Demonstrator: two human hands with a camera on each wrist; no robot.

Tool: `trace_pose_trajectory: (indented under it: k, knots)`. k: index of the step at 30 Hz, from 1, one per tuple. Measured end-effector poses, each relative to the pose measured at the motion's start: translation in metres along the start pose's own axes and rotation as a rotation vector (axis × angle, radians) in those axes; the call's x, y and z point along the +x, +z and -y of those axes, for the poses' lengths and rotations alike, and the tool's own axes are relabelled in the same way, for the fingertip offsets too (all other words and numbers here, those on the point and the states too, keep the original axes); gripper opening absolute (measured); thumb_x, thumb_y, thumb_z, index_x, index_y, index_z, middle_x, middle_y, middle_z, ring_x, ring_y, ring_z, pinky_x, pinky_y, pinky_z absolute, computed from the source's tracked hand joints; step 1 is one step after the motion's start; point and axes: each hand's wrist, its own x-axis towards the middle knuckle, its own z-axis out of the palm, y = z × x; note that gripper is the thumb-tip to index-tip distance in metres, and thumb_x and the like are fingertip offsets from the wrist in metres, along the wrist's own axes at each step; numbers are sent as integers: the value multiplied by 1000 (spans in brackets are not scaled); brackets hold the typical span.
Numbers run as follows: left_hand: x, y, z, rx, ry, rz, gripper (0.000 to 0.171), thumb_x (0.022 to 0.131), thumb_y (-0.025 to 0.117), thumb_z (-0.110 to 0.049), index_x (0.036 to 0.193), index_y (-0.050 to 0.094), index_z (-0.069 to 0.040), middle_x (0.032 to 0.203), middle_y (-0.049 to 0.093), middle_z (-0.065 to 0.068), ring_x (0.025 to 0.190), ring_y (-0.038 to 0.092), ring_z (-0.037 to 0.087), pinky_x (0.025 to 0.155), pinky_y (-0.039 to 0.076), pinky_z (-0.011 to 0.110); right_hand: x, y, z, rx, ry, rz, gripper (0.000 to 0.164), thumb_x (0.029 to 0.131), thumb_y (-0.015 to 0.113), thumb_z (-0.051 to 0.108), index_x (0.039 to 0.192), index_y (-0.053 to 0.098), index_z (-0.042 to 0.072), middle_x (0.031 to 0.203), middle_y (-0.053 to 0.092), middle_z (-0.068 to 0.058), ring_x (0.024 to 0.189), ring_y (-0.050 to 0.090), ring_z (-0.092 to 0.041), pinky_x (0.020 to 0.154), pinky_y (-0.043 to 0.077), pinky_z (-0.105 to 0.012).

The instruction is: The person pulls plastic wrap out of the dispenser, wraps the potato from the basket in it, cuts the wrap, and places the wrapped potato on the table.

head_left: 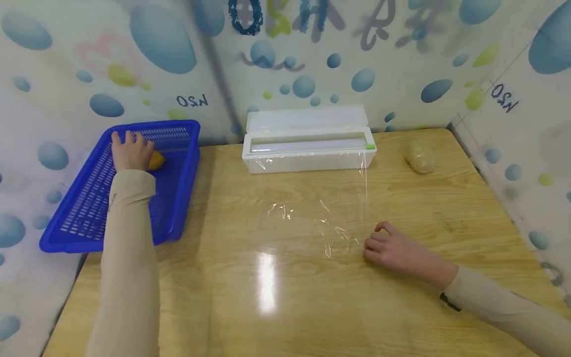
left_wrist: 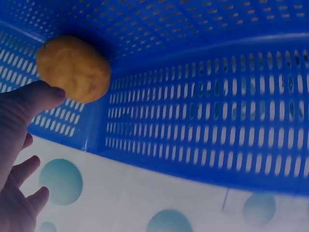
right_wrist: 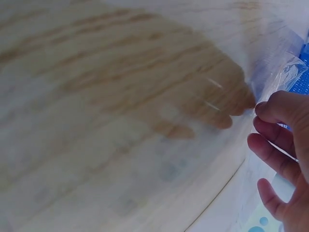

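My left hand (head_left: 131,152) reaches into the blue plastic basket (head_left: 185,198), fingers spread over its far end. Below it lies a yellow-brown potato (left_wrist: 73,69), against the basket's mesh wall; the thumb (left_wrist: 46,95) overlaps its edge in the left wrist view. A sheet of clear plastic wrap (head_left: 312,223) runs from the white dispenser box (head_left: 308,163) toward me over the wood, with creases at its near end. At its near right corner my right hand (head_left: 392,250) has its fingers curled, thumb and index tip pinching the wrap's edge.
The dispenser's lid (head_left: 308,118) stands raised, and a green slider (head_left: 370,147) sits at its right end. A film-wrapped potato (head_left: 420,155) lies at the back right of the wooden table (head_left: 223,307). Patterned walls (head_left: 303,64) close off the back and sides.
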Motion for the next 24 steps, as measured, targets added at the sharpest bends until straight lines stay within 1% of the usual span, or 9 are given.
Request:
trace_pose_trajectory:
  k: [2, 5, 8, 11, 15, 19, 22, 24]
  knots:
    - [0, 8, -2, -23, -17, 21, 36, 95, 47, 2, 130, 45, 5, 137, 34, 37, 127, 28, 55, 104, 16, 67, 0, 1, 1, -3, 2, -1, 33, 96, 29, 0, 79, 55, 10, 79, 54, -1, 71, 53, -17, 76, 42, -43]
    - [2, 22, -7, -72, -20, 35, 34, 97, 47, 0, 130, 46, 3, 135, 37, 34, 124, 31, 55, 104, 17, 68, -1, 3, 2, -10, 1, -2, 39, 100, 23, 1, 79, 54, 11, 79, 53, 0, 71, 53, -17, 76, 43, -43]
    - [6, 34, -11, -109, -4, 46, 32, 98, 39, 4, 130, 47, 2, 131, 41, 32, 120, 36, 55, 103, 18, 68, -1, 4, 3, -22, -3, -3, 43, 102, 19, 1, 78, 54, 12, 78, 52, 0, 70, 52, -17, 76, 43, -43]
    - [11, 42, -13, -120, 8, 55, 33, 98, 37, 5, 128, 47, 1, 128, 43, 31, 118, 38, 55, 103, 14, 69, -2, 4, 3, -30, 0, 0, 44, 103, 19, 2, 78, 53, 12, 78, 51, 0, 70, 51, -17, 76, 43, -43]
    - [18, 44, -15, -112, 15, 59, 36, 96, 38, 8, 129, 48, 0, 128, 45, 30, 117, 39, 56, 104, 10, 70, -2, 2, 3, -33, 9, 6, 42, 102, 19, 1, 79, 53, 11, 79, 52, 0, 70, 51, -17, 76, 43, -43]
    - [16, 43, -16, -120, 28, 61, 37, 95, 39, 9, 130, 47, 1, 129, 43, 30, 117, 39, 56, 104, 9, 70, -1, 3, 2, -34, 2, 10, 42, 101, 19, 0, 79, 53, 11, 81, 53, 0, 71, 51, -17, 77, 43, -42]
    - [13, 38, -20, -134, 40, 22, 34, 95, 37, 9, 127, 48, 4, 125, 43, 30, 114, 41, 57, 104, 15, 69, 0, 3, 2, -34, 2, 17, 44, 102, 17, 1, 80, 54, 10, 81, 54, -1, 71, 52, -17, 77, 43, -42]
    - [12, 34, -23, -164, 41, -14, 29, 95, 35, 9, 121, 48, 7, 119, 43, 30, 109, 43, 59, 99, 25, 68, 0, 3, 2, -35, 8, 21, 45, 103, 16, 1, 80, 54, 10, 81, 54, -1, 71, 52, -18, 77, 43, -42]
